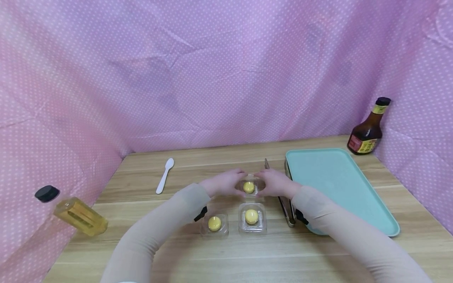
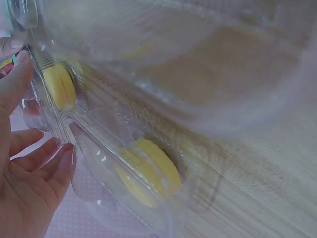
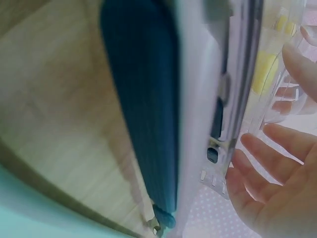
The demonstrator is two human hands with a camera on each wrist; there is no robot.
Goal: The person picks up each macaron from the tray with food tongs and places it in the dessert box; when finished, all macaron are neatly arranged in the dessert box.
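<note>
Three small clear plastic boxes, each with a yellow macaron, are on the table. The far box (image 1: 252,192) sits between both hands, its macaron (image 1: 249,187) visible in the middle. My left hand (image 1: 223,182) holds its left side, thumb near one edge and the other fingertips along another in the left wrist view. My right hand (image 1: 277,183) holds the right side, thumb and fingers spread round the edges in the right wrist view. Closer in are the middle box (image 1: 262,228) and the left box (image 1: 223,232). Metal tongs (image 1: 286,210) lie beside my right wrist, partly hidden.
A pale green tray (image 1: 339,184) lies to the right, partly under my right forearm. Behind it stands a dark sauce bottle (image 1: 366,133). A white spoon (image 1: 164,176) lies at the back left. A bottle of yellow liquid (image 1: 83,216) stands at the left edge. Pink dotted cloth (image 1: 212,78) surrounds the table.
</note>
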